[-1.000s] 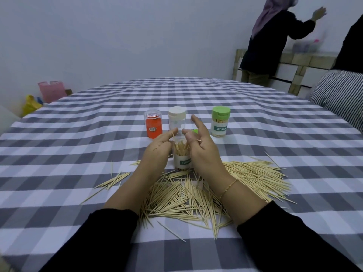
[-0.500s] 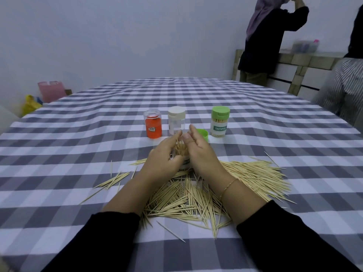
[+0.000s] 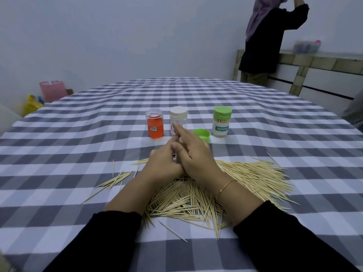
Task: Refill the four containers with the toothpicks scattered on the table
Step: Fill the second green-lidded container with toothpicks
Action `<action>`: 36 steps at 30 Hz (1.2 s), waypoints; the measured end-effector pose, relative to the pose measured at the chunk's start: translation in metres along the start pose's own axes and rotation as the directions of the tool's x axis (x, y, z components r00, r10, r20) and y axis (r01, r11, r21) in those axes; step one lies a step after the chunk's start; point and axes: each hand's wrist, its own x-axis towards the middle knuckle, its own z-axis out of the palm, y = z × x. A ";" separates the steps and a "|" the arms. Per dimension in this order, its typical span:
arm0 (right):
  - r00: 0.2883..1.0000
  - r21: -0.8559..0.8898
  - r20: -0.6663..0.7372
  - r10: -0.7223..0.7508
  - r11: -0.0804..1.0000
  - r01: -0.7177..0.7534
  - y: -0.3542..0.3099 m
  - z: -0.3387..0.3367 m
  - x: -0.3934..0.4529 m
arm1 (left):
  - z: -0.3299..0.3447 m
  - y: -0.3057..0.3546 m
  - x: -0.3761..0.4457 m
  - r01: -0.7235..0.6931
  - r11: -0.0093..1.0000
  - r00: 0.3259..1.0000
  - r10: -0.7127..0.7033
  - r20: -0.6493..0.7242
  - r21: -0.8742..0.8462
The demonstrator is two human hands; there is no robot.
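My left hand [image 3: 164, 163] curls round the open toothpick container on the table, which is almost fully hidden between my hands. My right hand [image 3: 196, 154] lies against its other side with fingers fairly straight, and a toothpick tip [image 3: 177, 136] sticks up between my fingertips. A big pile of loose toothpicks [image 3: 245, 173] spreads under and to the right of my wrists. Behind my hands stand an orange container [image 3: 155, 126], a white-lidded container [image 3: 178, 118] and a green-lidded container [image 3: 222, 123] full of toothpicks. A loose green lid [image 3: 202, 134] lies between them.
Stray toothpicks [image 3: 115, 179] lie to the left on the grey-and-white checked tablecloth [image 3: 78, 154]. A person in dark clothes [image 3: 269, 36] stands at a counter at the back right. A pink bin [image 3: 52, 90] and yellow bag sit on the floor at the far left.
My hands have closed in together over the open container, hiding it and the toothpicks in it. The person at the back has raised an arm.
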 end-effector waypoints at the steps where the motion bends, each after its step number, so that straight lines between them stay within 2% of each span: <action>1: 1.000 -0.011 -0.027 0.001 1.000 -0.001 0.000 0.000 0.000 | 0.000 0.000 0.000 0.003 1.000 1.000 -0.003 -0.010 0.001; 5: 0.995 -0.094 -0.073 0.063 0.993 -0.070 0.001 0.001 0.002 | -0.001 0.000 -0.001 0.007 1.000 0.999 -0.007 -0.031 -0.010; 10: 0.986 -0.253 0.121 0.113 0.964 -0.080 0.003 -0.007 0.002 | 0.000 0.002 -0.003 -0.015 1.000 0.999 0.016 -0.044 0.015; 13: 0.977 -0.172 0.178 0.115 0.981 -0.084 0.004 -0.014 0.004 | 0.002 0.004 -0.005 -0.080 0.996 0.994 0.083 -0.073 0.044; 16: 0.977 0.036 0.146 0.158 0.986 -0.164 0.002 -0.030 0.005 | 0.005 0.005 -0.004 -0.127 0.988 0.984 0.137 -0.116 0.086; 18: 0.965 0.093 0.151 0.213 0.969 -0.228 0.000 -0.044 0.004 | 0.006 0.005 -0.003 -0.166 0.973 0.973 0.188 -0.131 0.162; 22: 0.893 -0.018 0.202 0.403 0.913 -0.408 0.005 -0.075 0.002 | 0.006 0.004 -0.002 -0.201 0.914 0.963 0.251 -0.101 0.351; 25: 0.837 -0.101 0.207 0.507 0.862 -0.497 0.017 -0.095 0.001 | 0.006 0.003 -0.001 -0.224 0.881 0.960 0.274 -0.063 0.416; 31: 0.827 0.025 0.177 0.534 0.837 -0.546 0.029 -0.091 0.002 | 0.007 0.002 0.000 -0.230 0.884 0.957 0.281 -0.068 0.407; 34: 0.840 -0.066 0.133 0.527 0.850 -0.523 0.031 -0.088 0.003 | 0.008 0.003 0.000 -0.220 0.903 0.960 0.267 -0.080 0.370; 36: 0.848 -0.241 0.102 0.520 0.840 -0.487 0.033 -0.088 0.001 | 0.008 0.002 0.000 -0.219 0.917 0.960 0.264 -0.095 0.334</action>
